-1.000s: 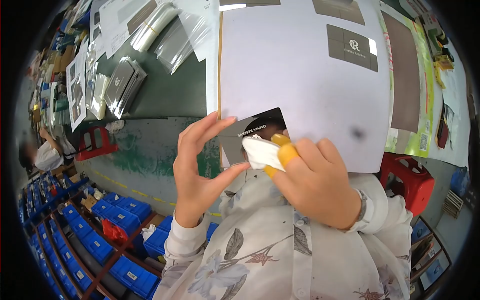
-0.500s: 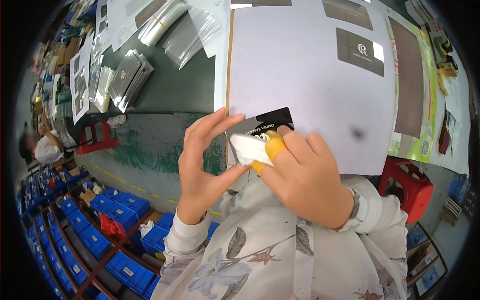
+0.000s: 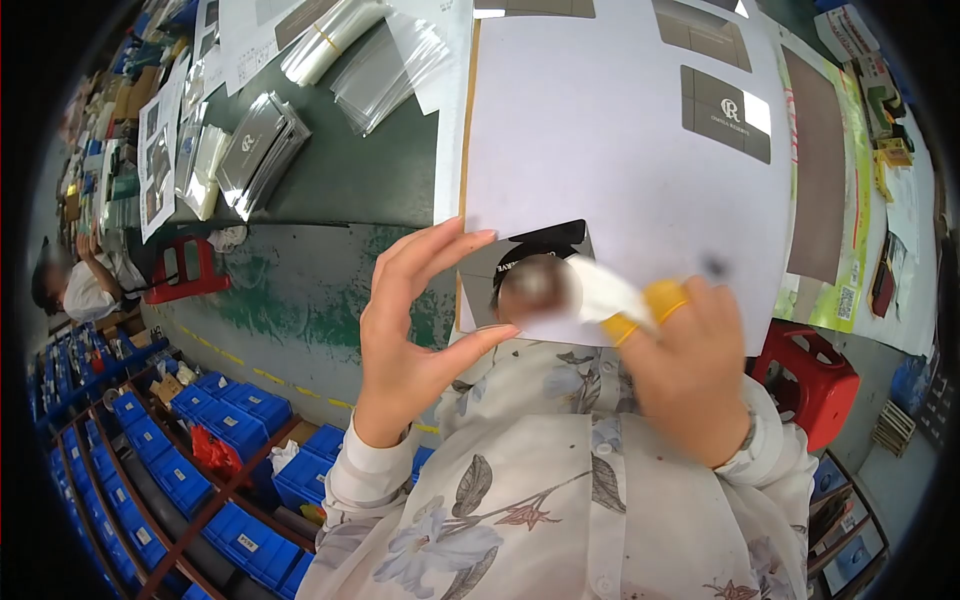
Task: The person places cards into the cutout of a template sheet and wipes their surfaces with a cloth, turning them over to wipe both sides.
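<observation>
My left hand (image 3: 405, 335) grips a shiny, mirror-like grey card (image 3: 482, 262) at its left end, fingers along the top edge and thumb at the bottom. White "Reserve" lettering shows on its face, along with dark reflections. My right hand (image 3: 690, 365), blurred by motion, wears yellow finger covers and pinches a folded white cloth (image 3: 610, 290) over the card's right side. Beyond them, a similar grey card (image 3: 726, 113) with a logo lies on the white board (image 3: 610, 150).
More grey cards (image 3: 702, 32) lie at the board's far end. To the left are a stack of bagged cards (image 3: 262, 152) and clear plastic sleeves (image 3: 388, 75). Red stools (image 3: 808, 385) and blue bins (image 3: 250, 540) stand below table level. Another person (image 3: 95, 285) sits at far left.
My right hand has moved right with the white cloth, uncovering more of the card's middle. My left hand keeps its grip, shifted very slightly right.
</observation>
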Action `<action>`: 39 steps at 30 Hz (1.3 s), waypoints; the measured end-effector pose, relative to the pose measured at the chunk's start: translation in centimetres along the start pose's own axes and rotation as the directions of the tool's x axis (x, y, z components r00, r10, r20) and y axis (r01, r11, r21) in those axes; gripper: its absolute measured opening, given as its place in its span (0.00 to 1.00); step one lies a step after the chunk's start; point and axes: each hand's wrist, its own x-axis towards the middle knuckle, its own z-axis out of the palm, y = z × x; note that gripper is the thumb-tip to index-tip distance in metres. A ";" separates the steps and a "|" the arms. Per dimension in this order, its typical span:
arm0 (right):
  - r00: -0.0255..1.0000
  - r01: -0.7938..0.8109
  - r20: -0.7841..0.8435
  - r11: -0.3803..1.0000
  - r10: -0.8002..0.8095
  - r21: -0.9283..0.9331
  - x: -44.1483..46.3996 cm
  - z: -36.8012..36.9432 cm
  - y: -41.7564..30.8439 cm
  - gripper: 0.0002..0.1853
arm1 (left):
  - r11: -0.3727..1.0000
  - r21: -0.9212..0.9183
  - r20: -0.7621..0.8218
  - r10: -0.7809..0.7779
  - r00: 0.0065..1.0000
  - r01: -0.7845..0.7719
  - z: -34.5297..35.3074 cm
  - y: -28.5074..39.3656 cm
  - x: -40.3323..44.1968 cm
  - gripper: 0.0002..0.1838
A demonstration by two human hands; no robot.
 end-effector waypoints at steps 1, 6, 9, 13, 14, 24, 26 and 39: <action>0.999 0.040 0.006 0.997 -0.041 0.066 0.1 0.3 -0.7 0.10 | 1.000 0.001 0.001 0.002 1.000 -0.002 0.0 0.0 0.0 0.46; 1.000 0.017 0.007 1.000 -0.017 -0.001 0.5 0.7 -0.2 0.10 | 1.000 0.006 0.006 -0.001 1.000 0.001 -0.2 0.2 0.1 0.45; 0.997 -0.067 -0.039 0.990 0.062 -0.122 0.9 -0.1 2.1 0.11 | 0.999 -0.052 0.012 -0.003 1.000 0.003 -0.3 0.1 0.2 0.45; 0.997 0.034 -0.075 0.999 -0.032 0.027 0.0 -0.5 1.6 0.12 | 1.000 -0.008 0.023 0.029 0.999 -0.029 -0.6 0.0 0.3 0.45; 0.994 0.104 -0.048 0.992 -0.101 0.074 -0.3 -0.3 0.9 0.10 | 0.999 -0.044 0.023 0.013 1.000 -0.012 -0.5 0.1 0.3 0.45; 0.982 -0.166 -0.053 0.964 0.180 0.208 3.5 0.0 1.6 0.14 | 0.980 -0.196 -0.001 0.044 0.999 -0.043 -1.4 0.8 0.8 0.45; 0.971 -0.188 -0.054 0.880 0.234 0.436 3.4 -0.4 1.4 0.18 | 0.968 -0.245 -0.001 0.051 0.999 -0.050 -1.8 1.3 1.0 0.47; 0.987 -0.123 0.158 0.553 -0.017 0.824 3.0 -3.8 2.6 0.45 | -0.014 -0.665 0.726 -0.246 0.642 0.746 -0.7 5.7 1.5 0.43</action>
